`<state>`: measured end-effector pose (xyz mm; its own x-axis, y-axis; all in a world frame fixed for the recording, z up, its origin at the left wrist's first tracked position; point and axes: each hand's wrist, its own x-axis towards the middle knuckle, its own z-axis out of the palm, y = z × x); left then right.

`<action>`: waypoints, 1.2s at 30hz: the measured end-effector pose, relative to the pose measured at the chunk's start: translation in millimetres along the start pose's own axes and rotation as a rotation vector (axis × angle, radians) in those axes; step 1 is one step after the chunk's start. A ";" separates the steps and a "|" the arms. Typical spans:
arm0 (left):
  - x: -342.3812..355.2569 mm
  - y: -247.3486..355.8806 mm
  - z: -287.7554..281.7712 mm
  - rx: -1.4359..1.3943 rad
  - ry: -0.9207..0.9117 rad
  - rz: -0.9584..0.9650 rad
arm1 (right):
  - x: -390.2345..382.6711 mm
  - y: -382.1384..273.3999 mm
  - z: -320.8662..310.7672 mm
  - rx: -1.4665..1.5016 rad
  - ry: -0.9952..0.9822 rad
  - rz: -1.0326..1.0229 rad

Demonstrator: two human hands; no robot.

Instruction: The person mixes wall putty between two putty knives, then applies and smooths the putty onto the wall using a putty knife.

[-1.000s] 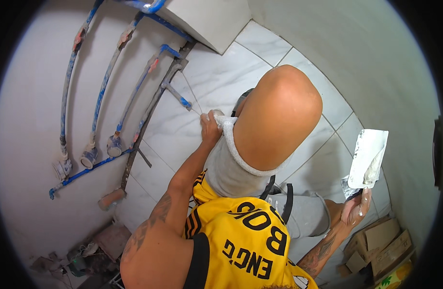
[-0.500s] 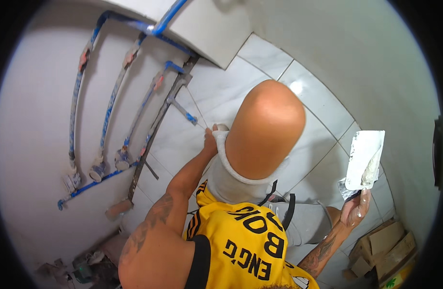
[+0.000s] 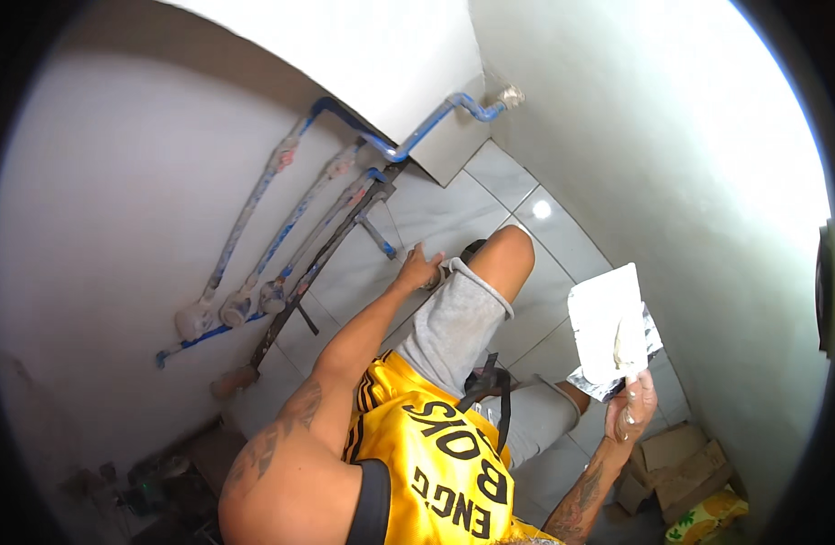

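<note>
My right hand (image 3: 631, 407), smeared with white, grips a flat white rectangular putty board (image 3: 606, 318) by its lower end. A thick ridge of white putty (image 3: 630, 341) lies along the board's face. Behind the board shows a darker, silvery sheet or blade (image 3: 599, 386), also splashed with white; its kind is unclear. My left hand (image 3: 420, 269) is beside my raised knee, over the tiled floor, fingers apart and holding nothing that I can see.
Blue pipes with red-handled valves (image 3: 282, 154) run along the left wall, and another blue pipe (image 3: 426, 127) crosses the white ledge. A short pipe stub (image 3: 381, 241) sticks out over the marbled tiles (image 3: 499, 177). Cardboard boxes (image 3: 676, 463) and a yellow bag (image 3: 708, 520) lie at lower right.
The view has tilted up, showing more of the wall and pipes. The putty board appears more to the left and turned slightly. My left hand has lifted away from my leg, its fingers spreading.
</note>
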<state>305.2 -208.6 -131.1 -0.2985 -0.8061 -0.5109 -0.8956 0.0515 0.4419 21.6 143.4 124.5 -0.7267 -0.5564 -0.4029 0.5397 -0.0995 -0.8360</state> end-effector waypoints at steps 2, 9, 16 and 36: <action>-26.2 9.2 -32.1 -0.092 -0.001 -0.026 | 6.7 -7.5 7.7 0.004 -0.088 0.047; -147.8 76.7 -87.5 -0.331 0.099 0.051 | -9.6 -52.1 21.3 -0.002 -0.203 0.172; -267.6 158.4 -137.0 -0.804 -0.067 0.001 | -25.9 -84.7 40.5 -0.084 -0.196 0.277; -388.9 307.2 -186.6 -1.382 0.025 0.129 | -24.2 -176.3 112.8 -0.084 -0.556 0.609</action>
<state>207.7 10.8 340.9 -0.3342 -0.8511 -0.4048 0.1911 -0.4818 0.8552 -8.0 81.3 323.7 0.0101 -0.8218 -0.5697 0.7213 0.4006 -0.5651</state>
